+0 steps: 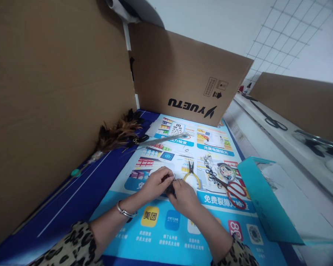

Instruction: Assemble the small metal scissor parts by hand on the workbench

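Observation:
My left hand (157,181) and my right hand (184,195) meet over the printed poster (169,225), fingers pinched together on a small dark item (170,187) that I cannot make out. A silver bangle (124,211) circles my left wrist. Yellow-handled pliers (192,173) lie just beyond my right hand. Red-handled scissors (233,190) lie to the right of them, next to a scatter of small dark metal pieces (211,168).
Cardboard walls (58,92) stand at the left and back (188,81). A feather duster (113,135) and a bundle of thin wires (163,140) lie at the back left. A teal folder (263,199) sits to the right, black scissors (274,121) on the neighbouring white surface.

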### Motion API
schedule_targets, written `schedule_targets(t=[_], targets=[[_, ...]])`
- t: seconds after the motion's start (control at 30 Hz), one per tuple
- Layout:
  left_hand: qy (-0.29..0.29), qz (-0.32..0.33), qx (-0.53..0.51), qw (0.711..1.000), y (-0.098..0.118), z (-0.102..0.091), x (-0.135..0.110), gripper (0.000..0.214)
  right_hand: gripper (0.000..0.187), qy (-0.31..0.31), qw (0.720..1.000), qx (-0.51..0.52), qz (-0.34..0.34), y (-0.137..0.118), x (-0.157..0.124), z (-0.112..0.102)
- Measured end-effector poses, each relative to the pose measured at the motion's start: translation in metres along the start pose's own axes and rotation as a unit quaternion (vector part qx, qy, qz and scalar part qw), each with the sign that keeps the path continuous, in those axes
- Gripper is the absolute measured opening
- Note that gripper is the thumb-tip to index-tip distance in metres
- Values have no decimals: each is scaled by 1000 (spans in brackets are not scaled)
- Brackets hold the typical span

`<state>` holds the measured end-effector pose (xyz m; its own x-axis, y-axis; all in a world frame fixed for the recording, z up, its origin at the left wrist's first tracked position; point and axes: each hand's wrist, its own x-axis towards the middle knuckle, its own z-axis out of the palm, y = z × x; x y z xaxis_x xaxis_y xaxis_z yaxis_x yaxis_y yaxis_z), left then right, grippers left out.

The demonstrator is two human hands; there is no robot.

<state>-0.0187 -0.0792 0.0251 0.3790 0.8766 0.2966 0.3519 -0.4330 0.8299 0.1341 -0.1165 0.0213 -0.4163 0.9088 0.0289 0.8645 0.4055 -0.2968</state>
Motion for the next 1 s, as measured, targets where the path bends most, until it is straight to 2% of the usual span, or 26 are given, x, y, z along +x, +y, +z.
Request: schedule_targets(t=[0.5, 0.77, 1.0], targets=[[-2, 6, -2, 1000, -2, 0, 0, 11, 24, -4, 1000, -2, 5, -1, 0, -1], [-2, 4, 0, 1000, -3, 0, 1, 12, 31, -11, 1000, 0, 2, 0, 0, 0], [-5, 7, -3, 1000, -2, 0, 0, 11, 28, -4, 1000, -5, 0, 0, 0, 0]])
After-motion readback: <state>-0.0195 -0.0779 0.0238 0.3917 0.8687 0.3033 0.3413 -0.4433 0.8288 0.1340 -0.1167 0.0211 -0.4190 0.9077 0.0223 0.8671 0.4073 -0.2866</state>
